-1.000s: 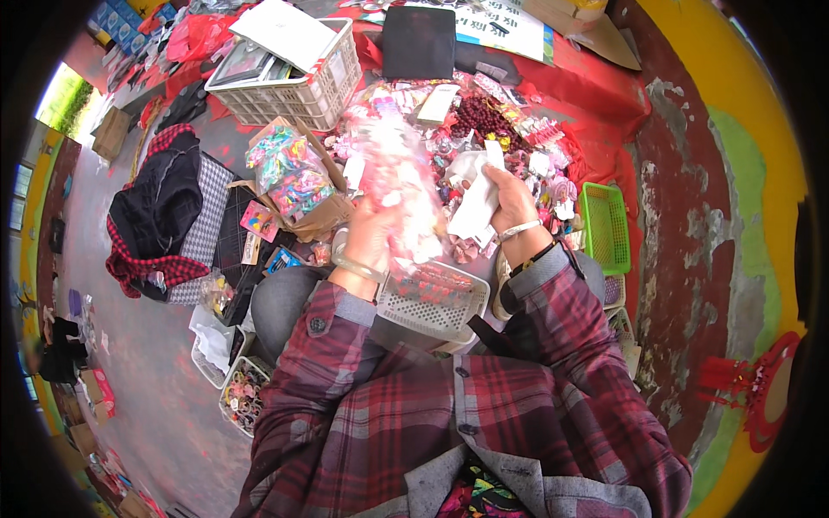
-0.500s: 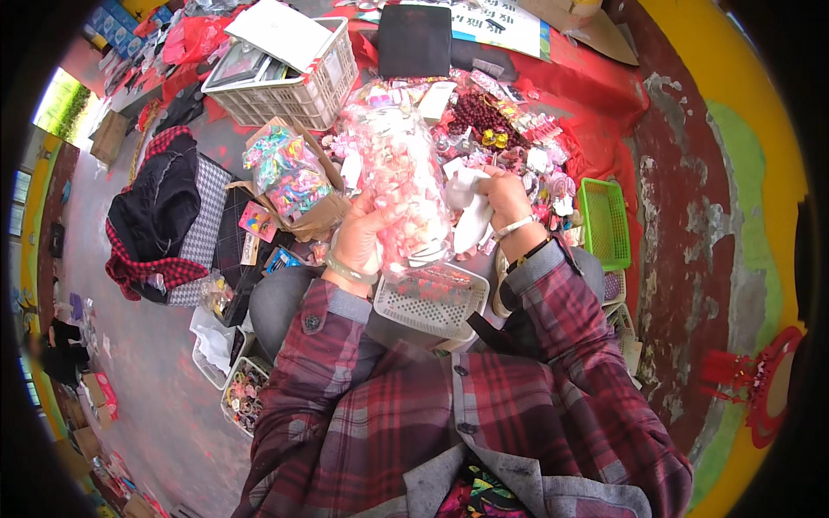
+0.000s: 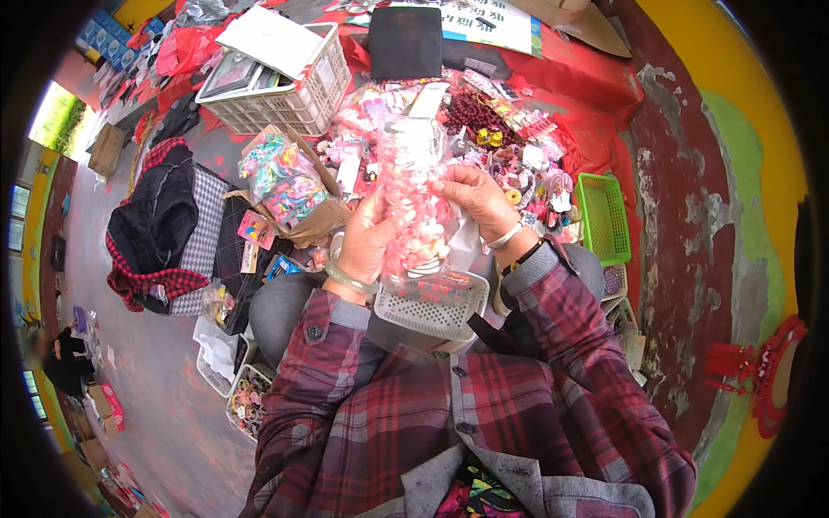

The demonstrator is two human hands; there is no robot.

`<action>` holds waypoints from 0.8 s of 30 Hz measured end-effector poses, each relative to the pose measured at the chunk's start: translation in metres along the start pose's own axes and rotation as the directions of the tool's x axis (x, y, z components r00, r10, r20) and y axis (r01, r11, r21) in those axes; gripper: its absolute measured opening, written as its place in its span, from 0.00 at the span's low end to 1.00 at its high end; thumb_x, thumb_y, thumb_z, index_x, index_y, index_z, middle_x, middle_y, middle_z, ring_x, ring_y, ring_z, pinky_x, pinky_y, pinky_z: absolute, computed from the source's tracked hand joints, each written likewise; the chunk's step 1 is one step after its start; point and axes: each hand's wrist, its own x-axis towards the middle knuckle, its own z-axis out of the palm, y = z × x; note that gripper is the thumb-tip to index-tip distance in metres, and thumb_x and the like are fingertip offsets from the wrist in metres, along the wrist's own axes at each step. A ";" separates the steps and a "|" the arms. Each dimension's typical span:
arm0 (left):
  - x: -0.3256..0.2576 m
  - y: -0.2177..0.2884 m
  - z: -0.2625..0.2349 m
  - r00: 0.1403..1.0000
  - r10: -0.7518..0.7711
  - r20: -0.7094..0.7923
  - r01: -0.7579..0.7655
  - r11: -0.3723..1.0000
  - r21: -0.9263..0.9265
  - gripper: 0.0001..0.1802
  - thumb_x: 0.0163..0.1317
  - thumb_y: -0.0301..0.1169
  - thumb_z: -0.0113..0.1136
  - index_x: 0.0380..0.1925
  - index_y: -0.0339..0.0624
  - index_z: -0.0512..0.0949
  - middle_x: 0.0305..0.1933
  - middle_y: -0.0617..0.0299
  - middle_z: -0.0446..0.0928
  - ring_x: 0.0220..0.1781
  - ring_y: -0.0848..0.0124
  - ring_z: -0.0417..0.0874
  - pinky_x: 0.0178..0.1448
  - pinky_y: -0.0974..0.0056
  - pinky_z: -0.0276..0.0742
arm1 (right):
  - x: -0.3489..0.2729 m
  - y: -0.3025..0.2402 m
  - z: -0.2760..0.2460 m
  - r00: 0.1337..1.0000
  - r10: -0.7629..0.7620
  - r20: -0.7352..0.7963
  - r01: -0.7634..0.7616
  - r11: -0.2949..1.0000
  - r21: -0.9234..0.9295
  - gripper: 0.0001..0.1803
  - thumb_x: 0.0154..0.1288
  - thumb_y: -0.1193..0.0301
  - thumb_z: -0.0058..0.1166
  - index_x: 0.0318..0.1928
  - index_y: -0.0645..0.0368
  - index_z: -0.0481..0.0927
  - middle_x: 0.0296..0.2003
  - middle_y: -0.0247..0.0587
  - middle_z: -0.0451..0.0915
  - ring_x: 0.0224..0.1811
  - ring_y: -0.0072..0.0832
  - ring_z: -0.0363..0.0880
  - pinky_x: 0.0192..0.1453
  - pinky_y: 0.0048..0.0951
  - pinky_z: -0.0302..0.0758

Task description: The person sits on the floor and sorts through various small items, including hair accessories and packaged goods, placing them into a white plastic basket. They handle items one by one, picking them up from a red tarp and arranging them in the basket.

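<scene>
A clear plastic bag [image 3: 414, 207] full of pink and white pieces is held up in front of me, above a white basket. My left hand [image 3: 367, 242] grips its left side, thumb across the front. At the bag's right edge, the thumb and fingers of my right hand [image 3: 479, 200] pinch the plastic. Something white and soft [image 3: 466, 240] shows below my right palm, partly hidden; whether that hand also holds it I cannot make out. Below the bag, the white perforated basket [image 3: 432, 312] sits between my knees.
Small pink trinkets and dark red beads [image 3: 471, 112] cover the surface ahead. To the left stand a cardboard box [image 3: 324, 220] of colourful packets and a white crate [image 3: 285, 108] of flat items. A green basket [image 3: 606, 220] is at the right, by a peeling wall [image 3: 682, 207].
My right hand has moved left onto the bag's edge; the white piece that hung from its fingers is now mostly hidden. The bag has become narrower and more upright.
</scene>
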 end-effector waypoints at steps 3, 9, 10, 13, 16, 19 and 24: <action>0.000 0.002 0.008 0.998 0.052 -0.028 -0.053 0.998 -0.022 0.23 0.57 0.20 0.55 0.55 0.35 0.67 0.53 0.58 0.73 0.55 0.70 0.75 0.59 0.64 0.71 | -0.003 -0.003 0.005 1.000 -0.018 -0.015 0.019 0.999 0.042 0.08 0.56 0.77 0.61 0.38 0.61 0.80 0.34 0.34 0.82 0.37 0.20 0.80 0.46 0.21 0.74; 0.000 0.006 0.008 0.999 0.037 -0.037 -0.037 0.999 0.006 0.20 0.56 0.20 0.55 0.51 0.35 0.70 0.53 0.56 0.73 0.54 0.67 0.75 0.60 0.61 0.71 | -0.006 -0.004 0.012 0.997 -0.077 0.024 0.076 0.995 0.069 0.08 0.57 0.77 0.59 0.39 0.61 0.80 0.36 0.34 0.82 0.38 0.20 0.80 0.47 0.21 0.74; -0.001 0.007 0.008 0.998 0.040 -0.039 -0.040 0.999 0.002 0.20 0.56 0.19 0.55 0.51 0.36 0.70 0.53 0.57 0.74 0.54 0.67 0.75 0.59 0.61 0.71 | -0.005 -0.002 0.009 0.996 -0.087 0.029 0.085 0.994 0.066 0.09 0.57 0.77 0.59 0.40 0.61 0.80 0.36 0.34 0.82 0.38 0.20 0.80 0.47 0.21 0.74; -0.003 0.006 0.006 0.997 0.060 -0.040 -0.060 0.998 0.016 0.20 0.55 0.18 0.55 0.50 0.37 0.71 0.52 0.58 0.75 0.53 0.67 0.76 0.59 0.61 0.71 | 0.001 0.008 -0.003 0.994 -0.099 0.051 0.092 0.989 0.113 0.09 0.58 0.76 0.58 0.41 0.61 0.79 0.37 0.34 0.82 0.39 0.20 0.79 0.48 0.22 0.74; -0.005 0.005 0.000 0.994 0.106 -0.037 -0.103 0.991 0.086 0.19 0.56 0.18 0.56 0.50 0.37 0.71 0.50 0.59 0.75 0.52 0.69 0.76 0.57 0.63 0.72 | -0.002 0.006 0.005 0.994 -0.101 0.046 0.094 0.987 0.129 0.10 0.59 0.76 0.57 0.42 0.61 0.79 0.38 0.34 0.82 0.40 0.20 0.79 0.48 0.21 0.74; -0.003 0.007 0.007 0.991 0.131 -0.006 -0.129 0.984 0.125 0.18 0.59 0.21 0.56 0.50 0.37 0.69 0.48 0.61 0.75 0.49 0.73 0.76 0.54 0.65 0.74 | 0.004 0.014 -0.012 0.994 -0.107 0.031 0.101 0.982 0.162 0.12 0.58 0.78 0.57 0.44 0.64 0.79 0.39 0.38 0.82 0.41 0.23 0.80 0.47 0.23 0.75; -0.003 0.006 0.005 0.983 0.182 0.012 -0.180 0.961 0.212 0.17 0.61 0.23 0.54 0.51 0.36 0.69 0.48 0.61 0.75 0.48 0.75 0.76 0.52 0.68 0.74 | 0.000 0.008 -0.006 0.995 -0.067 0.077 0.053 0.984 0.167 0.13 0.58 0.78 0.56 0.45 0.64 0.79 0.39 0.39 0.82 0.41 0.23 0.80 0.47 0.23 0.75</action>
